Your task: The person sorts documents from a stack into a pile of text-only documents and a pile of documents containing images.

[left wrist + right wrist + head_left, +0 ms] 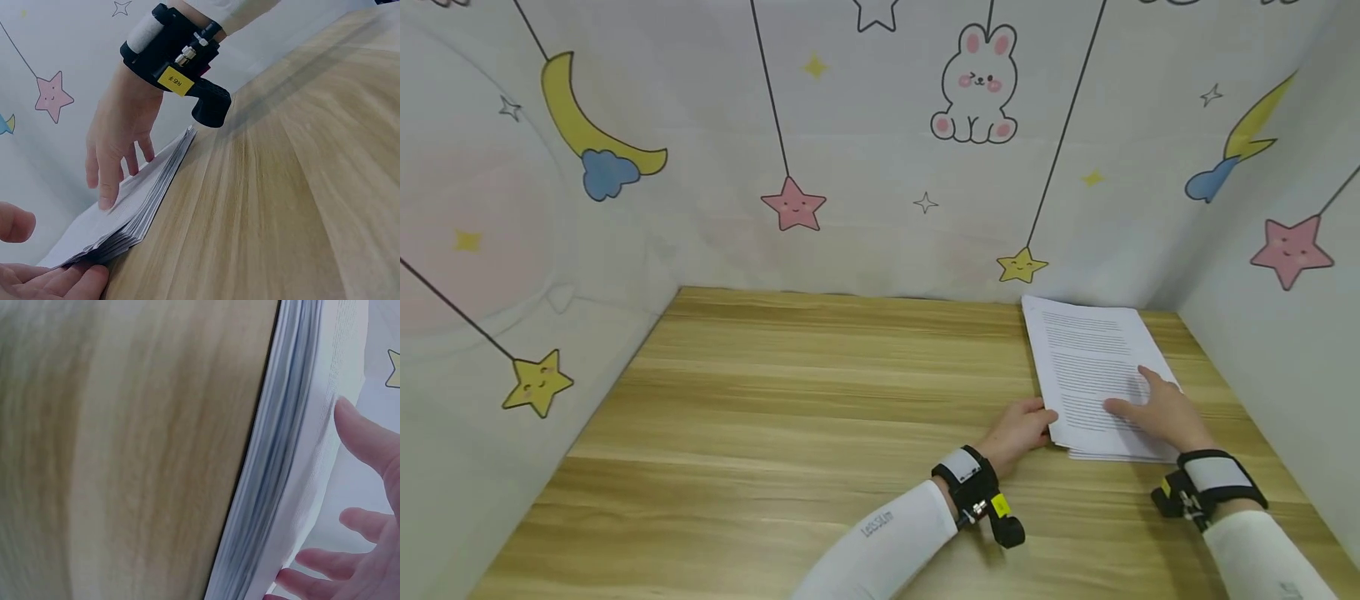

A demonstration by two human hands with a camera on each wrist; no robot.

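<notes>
A stack of printed paper sheets (1082, 358) lies at the right of the wooden table, lines of text on its top page. At its near left corner is my left hand (1017, 433). In the left wrist view, the left fingers (69, 282) are tucked under the corner of the stack, where the sheet edges fan apart; the thumb stands above. My right hand (1168, 414) is over the stack's right side, fingers spread. The right wrist view shows the right thumb (362, 434) extended over the top page and the layered sheet edges. Exact fingertip contact is unclear.
The wooden table (820, 400) meets a pale wall covering (880, 242) printed with stars, a moon and a rabbit. A side wall (1270, 358) rises close to the right of the stack. Both wrists wear black straps with small devices (970, 483).
</notes>
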